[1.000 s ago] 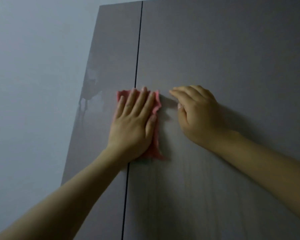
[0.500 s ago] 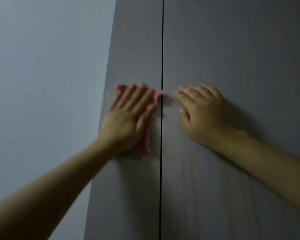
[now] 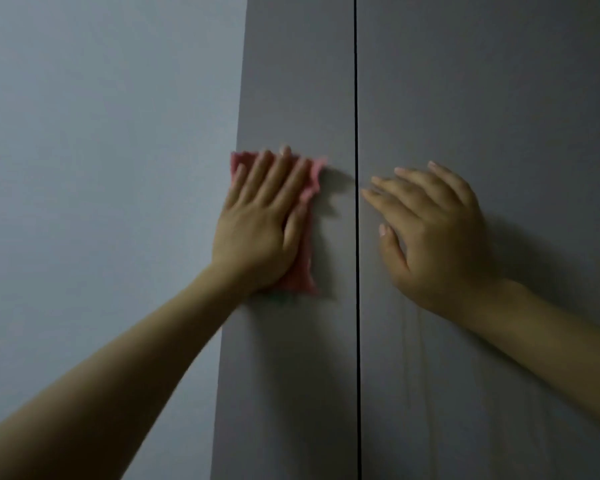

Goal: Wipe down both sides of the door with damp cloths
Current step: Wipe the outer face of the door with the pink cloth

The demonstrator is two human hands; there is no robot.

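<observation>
Head view, looking up a grey wardrobe front: pressing a pink cloth [image 3: 307,237] flat against the narrow left door panel [image 3: 291,81] at centre frame, left hand [image 3: 260,233] spread over it, fingers [image 3: 284,181] splayed wide and laid flat rather than gripping, likely so the whole palm is driving the cloth against the surface. Cloth showing only at its top and right edges around the hand, its upper left corner reaching the panel's outer edge where the pale wall [image 3: 101,168] is filling the left of the frame. Bracing bare on the wider right door panel [image 3: 499,81], right of centre: right hand [image 3: 437,237], holding nothing, fingers [image 3: 388,199] loosely extended and slightly apart, tips just beside the dark vertical gap [image 3: 356,98] between the panels, probably steadying the door against the wiping pressure. Wiping apparently under way on the outer face only; nothing visible of the inner side, so judging the task far from finished. Faint vertical streaks [image 3: 416,341] showing on the right panel below the wrist; whether damp marks or grain, impossible to tell in the dim light.
</observation>
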